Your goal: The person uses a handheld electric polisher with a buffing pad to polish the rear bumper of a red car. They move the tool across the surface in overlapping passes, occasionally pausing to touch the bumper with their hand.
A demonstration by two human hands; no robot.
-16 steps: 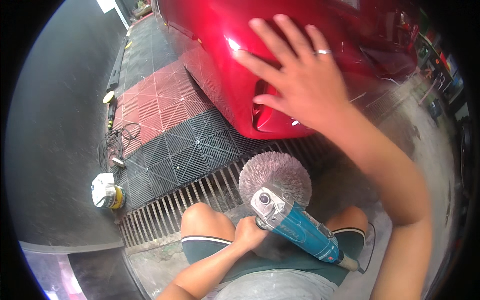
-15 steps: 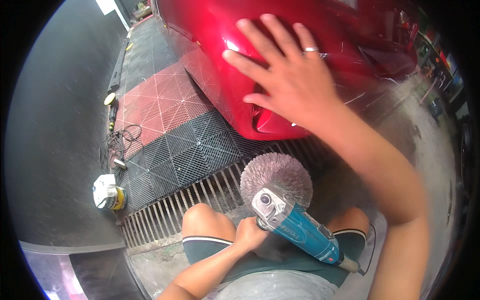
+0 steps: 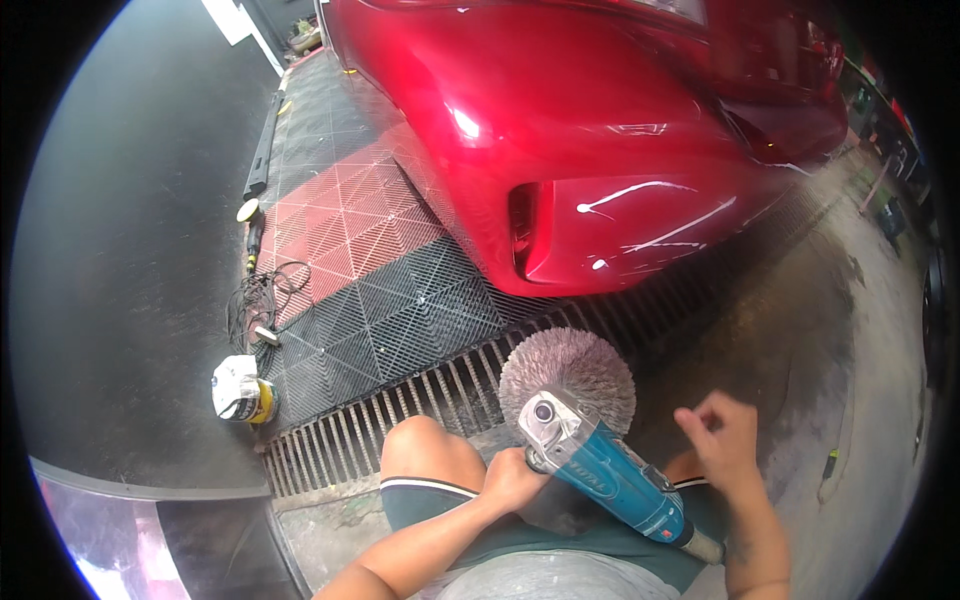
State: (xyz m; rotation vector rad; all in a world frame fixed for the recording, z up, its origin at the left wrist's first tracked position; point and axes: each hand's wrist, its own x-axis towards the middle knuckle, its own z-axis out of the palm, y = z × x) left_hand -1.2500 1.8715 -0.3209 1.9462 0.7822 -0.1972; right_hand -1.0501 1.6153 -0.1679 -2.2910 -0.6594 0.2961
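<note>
A teal power polisher (image 3: 610, 475) with a round grey wool pad (image 3: 567, 375) lies across my lap. My left hand (image 3: 510, 480) grips the side of the polisher near its silver head. My right hand (image 3: 725, 440) hovers just right of the tool body, fingers loosely curled and holding nothing. In front of me is the glossy red car bumper (image 3: 600, 170), with white streaks of compound on its lower panel.
Black and red grid floor tiles (image 3: 360, 260) run under the car, ending in a slatted ramp edge (image 3: 330, 440). A wrapped bottle (image 3: 240, 392) and tangled cable (image 3: 255, 305) lie at the left. A dark wall is left; wet concrete is right.
My right hand has left the red bumper and dropped down beside the polisher. The left hand and polisher have stayed in my lap.
</note>
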